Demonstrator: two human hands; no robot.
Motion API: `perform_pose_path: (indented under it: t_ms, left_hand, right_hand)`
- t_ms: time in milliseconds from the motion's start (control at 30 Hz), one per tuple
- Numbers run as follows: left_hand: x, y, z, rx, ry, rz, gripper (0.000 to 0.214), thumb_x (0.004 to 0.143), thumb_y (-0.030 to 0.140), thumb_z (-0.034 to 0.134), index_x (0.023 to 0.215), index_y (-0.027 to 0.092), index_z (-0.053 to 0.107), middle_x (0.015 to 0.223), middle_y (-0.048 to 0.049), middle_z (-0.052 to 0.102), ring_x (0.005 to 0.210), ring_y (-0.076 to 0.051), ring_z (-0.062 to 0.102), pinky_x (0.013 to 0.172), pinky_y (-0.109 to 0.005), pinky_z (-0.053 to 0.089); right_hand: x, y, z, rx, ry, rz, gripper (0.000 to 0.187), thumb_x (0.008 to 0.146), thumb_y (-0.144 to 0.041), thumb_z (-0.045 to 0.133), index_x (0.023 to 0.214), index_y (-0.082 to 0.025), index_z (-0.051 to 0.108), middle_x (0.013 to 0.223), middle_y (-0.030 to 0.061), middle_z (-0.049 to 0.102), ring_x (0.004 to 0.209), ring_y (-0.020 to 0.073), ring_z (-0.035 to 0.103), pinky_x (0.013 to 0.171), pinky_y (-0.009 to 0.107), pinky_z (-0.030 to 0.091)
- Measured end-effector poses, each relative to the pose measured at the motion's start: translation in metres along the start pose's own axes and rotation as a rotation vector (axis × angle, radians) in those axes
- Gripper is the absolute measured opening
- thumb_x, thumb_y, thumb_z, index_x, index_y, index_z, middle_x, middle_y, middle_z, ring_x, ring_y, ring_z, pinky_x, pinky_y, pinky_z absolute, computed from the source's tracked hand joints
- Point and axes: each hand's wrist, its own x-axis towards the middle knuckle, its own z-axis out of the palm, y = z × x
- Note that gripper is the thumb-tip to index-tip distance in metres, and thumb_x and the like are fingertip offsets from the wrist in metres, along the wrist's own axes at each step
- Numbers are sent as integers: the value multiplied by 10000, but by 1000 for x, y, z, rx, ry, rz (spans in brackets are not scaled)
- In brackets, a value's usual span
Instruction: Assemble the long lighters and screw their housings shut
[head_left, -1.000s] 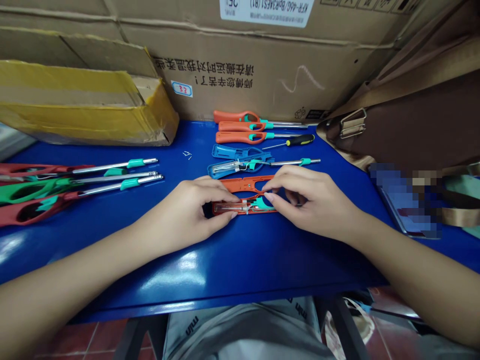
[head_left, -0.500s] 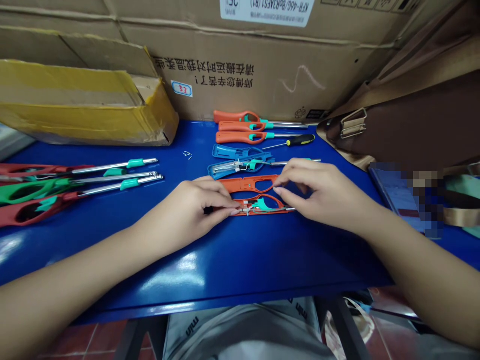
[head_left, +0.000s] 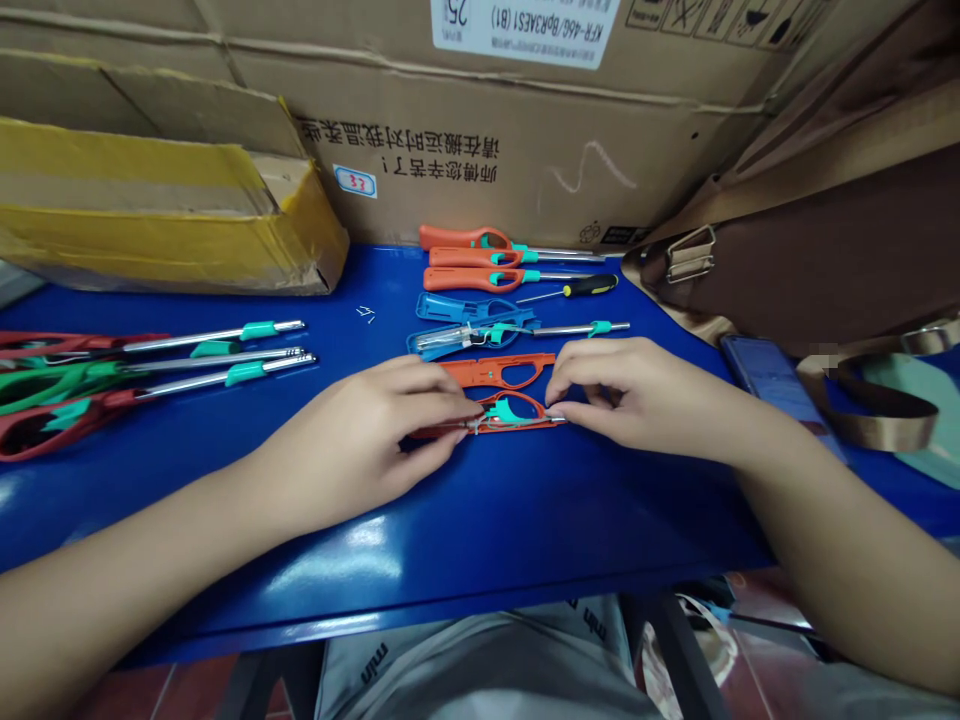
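Observation:
An opened orange gas lighter [head_left: 514, 424] lies on the blue table, with its inner parts and a green trigger [head_left: 501, 410] showing. My left hand [head_left: 394, 425] pinches its handle end, fingers closed and covering the rear of it. At the front, where the metal tube begins, my right hand [head_left: 622, 400] grips it between thumb and fingertips, hiding most of the tube. Just beyond lies the loose orange casing half [head_left: 499, 372], apart from the opened lighter. Farther back, a blue casing half [head_left: 472, 308] lies beside an opened blue lighter [head_left: 442, 340].
Several assembled orange lighters [head_left: 472, 278] and a screwdriver [head_left: 589, 286] lie at the back. Small screws [head_left: 365, 312] sit left of them. Red and green lighters [head_left: 67, 410] lie at left. Cardboard boxes [head_left: 187, 230], a brown bag [head_left: 810, 240] and a phone [head_left: 780, 390] border the space.
My right hand has come down from beside the loose orange casing onto the lighter's tube end. My left hand stays at the handle end. The whole view has shifted slightly.

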Motion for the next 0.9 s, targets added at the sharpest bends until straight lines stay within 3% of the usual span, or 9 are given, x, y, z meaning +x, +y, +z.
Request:
perform_pose_path:
  t_ms: [267,900]
  left_hand:
    - [-2,-1,13,78,-22,102,293,1043,201,521,1238,240,736,1198,-99,683,1047,-227,655,891,-366,547]
    - [-1,1,14,88,-44,81,318,1037,211,515,1245,224,754,1212,-129,660,1072,-267,647,896,-417,556]
  right_hand:
    - [1,-3,9,46,-42,38,115,912,-95,666,894,-184,735,932,29,701,782,130,628,680,251,454]
    - [4,-4,15,78,-7,84,83,899,-110,674,852,-173,701,845,0,660,667,97,534,618,238,396]
